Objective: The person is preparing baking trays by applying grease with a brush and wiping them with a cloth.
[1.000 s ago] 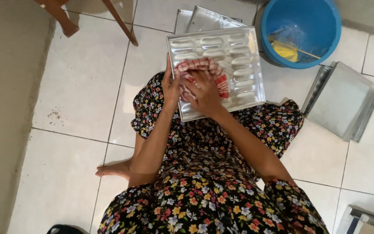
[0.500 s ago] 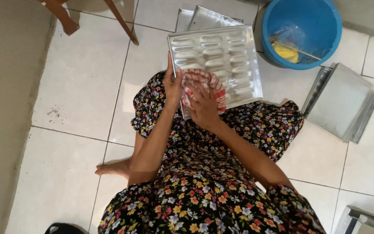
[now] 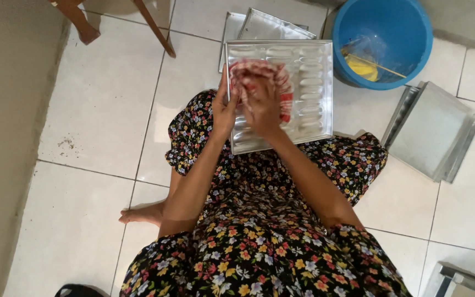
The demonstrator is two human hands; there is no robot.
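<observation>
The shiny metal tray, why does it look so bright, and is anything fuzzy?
In the head view, the moulded metal tray reflects light, so pale glare streaks its hollows; the right hand and the red-and-white cloth look slightly smeared; the white floor tiles stay sharp, with soft shadows beside the floral dress.

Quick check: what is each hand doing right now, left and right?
Left hand: closed on the left edge of the metal mould tray, steadying it.
Right hand: closed on a red-and-white cloth, pressing it onto the tray.
</observation>
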